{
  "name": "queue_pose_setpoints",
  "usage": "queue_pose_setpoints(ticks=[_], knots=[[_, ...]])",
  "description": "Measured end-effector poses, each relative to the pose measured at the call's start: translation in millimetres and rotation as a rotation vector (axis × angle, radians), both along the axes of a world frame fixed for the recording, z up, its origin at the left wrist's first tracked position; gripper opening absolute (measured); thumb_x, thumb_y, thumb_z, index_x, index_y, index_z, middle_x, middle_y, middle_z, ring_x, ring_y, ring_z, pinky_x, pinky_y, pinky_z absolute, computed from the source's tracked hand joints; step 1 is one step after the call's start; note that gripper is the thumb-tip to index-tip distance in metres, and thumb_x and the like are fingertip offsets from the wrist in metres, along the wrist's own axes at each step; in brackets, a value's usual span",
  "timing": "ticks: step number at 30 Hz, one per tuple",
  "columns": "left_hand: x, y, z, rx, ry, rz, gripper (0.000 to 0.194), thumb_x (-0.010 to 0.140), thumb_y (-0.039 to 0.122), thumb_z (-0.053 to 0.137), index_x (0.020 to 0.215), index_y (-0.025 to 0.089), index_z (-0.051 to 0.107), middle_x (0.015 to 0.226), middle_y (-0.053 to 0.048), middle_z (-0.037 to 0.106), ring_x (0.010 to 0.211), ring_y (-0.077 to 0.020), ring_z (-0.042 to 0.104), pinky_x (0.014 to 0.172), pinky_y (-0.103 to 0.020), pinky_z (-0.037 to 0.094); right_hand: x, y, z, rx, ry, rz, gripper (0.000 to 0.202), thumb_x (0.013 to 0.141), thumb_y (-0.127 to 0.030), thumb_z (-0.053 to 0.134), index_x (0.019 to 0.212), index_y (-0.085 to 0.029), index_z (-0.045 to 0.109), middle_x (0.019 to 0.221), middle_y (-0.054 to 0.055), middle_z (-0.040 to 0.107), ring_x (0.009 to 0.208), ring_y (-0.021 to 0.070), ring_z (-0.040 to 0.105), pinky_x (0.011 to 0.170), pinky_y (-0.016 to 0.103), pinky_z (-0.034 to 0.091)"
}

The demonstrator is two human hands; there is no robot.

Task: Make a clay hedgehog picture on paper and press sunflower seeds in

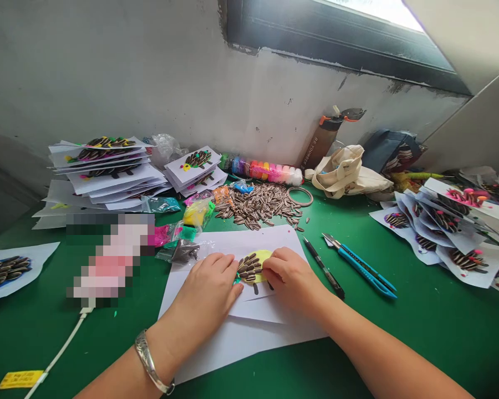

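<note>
A yellow clay shape (266, 257) lies on white paper (274, 313), its left part covered by overlapping striped sunflower seeds (249, 267). Small dark clay feet (256, 288) sit below it, and a bit of green shows at its left end. My left hand (212, 282) rests on the paper with fingers stretched out, the fingertips against the picture's left side. At the right edge of the yellow clay, my right hand (291, 280) has its fingers pinched together and pointing down. Whatever is between those fingertips is hidden.
Behind the paper are a loose seed pile (260, 205), a tape roll (300, 197) and bagged clay (197, 213). A pen (324, 269) and blue utility knife (363, 266) lie right. Card stacks stand left (103, 172) and right (449, 221); a bottle (322, 138) leans behind.
</note>
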State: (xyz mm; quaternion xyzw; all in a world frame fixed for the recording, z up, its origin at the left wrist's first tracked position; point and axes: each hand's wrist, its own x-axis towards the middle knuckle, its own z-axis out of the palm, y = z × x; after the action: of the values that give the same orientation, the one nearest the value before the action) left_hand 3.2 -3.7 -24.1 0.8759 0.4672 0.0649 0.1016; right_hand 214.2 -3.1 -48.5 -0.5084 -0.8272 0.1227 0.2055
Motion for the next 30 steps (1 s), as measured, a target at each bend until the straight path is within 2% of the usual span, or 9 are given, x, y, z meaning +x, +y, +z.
queue_pose_setpoints(ticks=[7, 13, 16, 21, 25, 30], knots=[[0, 1, 1.3, -0.001, 0.005, -0.001, 0.027, 0.086, 0.024, 0.058, 0.111, 0.014, 0.063, 0.117, -0.013, 0.064, 0.110, -0.0310, 0.055, 0.091, -0.047, 0.047, -3, 0, -5.8, 0.009, -0.017, 0.011, 0.016, 0.083, -0.007, 0.056, 0.073, -0.017, 0.064, 0.075, 0.004, 0.058, 0.072, 0.0161, 0.051, 0.065, 0.026, 0.037], [-1, -1, 3.5, 0.003, -0.024, 0.002, 0.027, 0.086, 0.023, 0.058, 0.111, 0.013, 0.063, 0.115, -0.013, 0.064, 0.110, -0.0306, 0.055, 0.091, -0.047, 0.048, 10, 11, 7.6, -0.023, 0.140, -0.069, 0.017, 0.084, -0.008, 0.055, 0.081, -0.018, 0.068, 0.077, 0.003, 0.061, 0.074, 0.0151, 0.054, 0.067, 0.024, 0.040], [-1, -1, 2.8, 0.001, -0.032, 0.004, 0.026, 0.086, 0.023, 0.058, 0.109, 0.014, 0.064, 0.115, -0.012, 0.065, 0.110, -0.0306, 0.055, 0.091, -0.047, 0.048, 19, 26, 14.7, -0.013, 0.117, -0.133, 0.018, 0.085, -0.010, 0.054, 0.084, -0.020, 0.069, 0.076, 0.002, 0.063, 0.073, 0.0152, 0.056, 0.068, 0.024, 0.041], [-3, 0, 2.4, -0.026, -0.058, 0.007, 0.025, 0.087, 0.025, 0.057, 0.108, 0.014, 0.064, 0.116, -0.012, 0.065, 0.108, -0.0301, 0.055, 0.091, -0.047, 0.047, 23, 59, 18.3, 0.052, -0.111, -0.174, 0.023, 0.086, -0.011, 0.050, 0.089, -0.020, 0.071, 0.083, 0.004, 0.067, 0.079, 0.0159, 0.059, 0.070, 0.024, 0.041], [-7, 2, 2.8, -0.054, -0.082, -0.011, 0.024, 0.088, 0.024, 0.055, 0.109, 0.014, 0.063, 0.113, -0.012, 0.065, 0.107, -0.0286, 0.056, 0.092, -0.046, 0.047, 16, 86, 13.3, 0.077, -0.189, -0.173, 0.028, 0.088, -0.010, 0.045, 0.091, -0.019, 0.072, 0.088, 0.007, 0.067, 0.083, 0.0171, 0.058, 0.070, 0.025, 0.039], [-11, 7, 2.6, -0.068, -0.093, -0.041, 0.023, 0.089, 0.016, 0.049, 0.106, 0.014, 0.064, 0.113, -0.011, 0.065, 0.107, -0.0272, 0.057, 0.093, -0.044, 0.047, 12, 107, 4.5, 0.072, -0.305, -0.145, 0.027, 0.087, -0.012, 0.047, 0.087, -0.018, 0.072, 0.082, 0.008, 0.067, 0.080, 0.0182, 0.057, 0.068, 0.026, 0.035]])
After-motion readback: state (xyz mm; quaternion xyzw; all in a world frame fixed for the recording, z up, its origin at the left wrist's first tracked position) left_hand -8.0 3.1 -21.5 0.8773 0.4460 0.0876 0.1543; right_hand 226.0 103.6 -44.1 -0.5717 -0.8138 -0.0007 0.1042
